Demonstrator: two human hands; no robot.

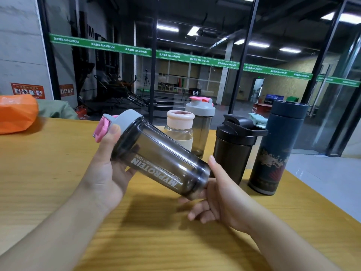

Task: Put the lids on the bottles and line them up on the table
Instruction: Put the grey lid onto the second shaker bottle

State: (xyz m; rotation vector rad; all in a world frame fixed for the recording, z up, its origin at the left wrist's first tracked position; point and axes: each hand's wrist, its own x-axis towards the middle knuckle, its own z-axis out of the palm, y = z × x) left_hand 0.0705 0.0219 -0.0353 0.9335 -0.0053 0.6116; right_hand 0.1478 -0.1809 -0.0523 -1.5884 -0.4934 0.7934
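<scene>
I hold a smoky transparent shaker bottle (156,155) tilted above the table, its grey lid with a pink flip cap (101,130) pointing up and left. My left hand (109,173) grips the bottle's upper part, thumb by the lid. My right hand (218,194) grips its base. Behind stand a clear bottle with a beige lid (180,119), a second smoky shaker with a grey and pink lid (201,108), a black shaker with a black lid (234,145) and a dark blue flask (273,149). A pale mint lid (257,119) shows behind the black shaker.
The wooden table (58,173) runs to an edge at the right. An orange bag (16,112) and a green cloth (56,108) lie at the far left. A glass wall stands behind the table.
</scene>
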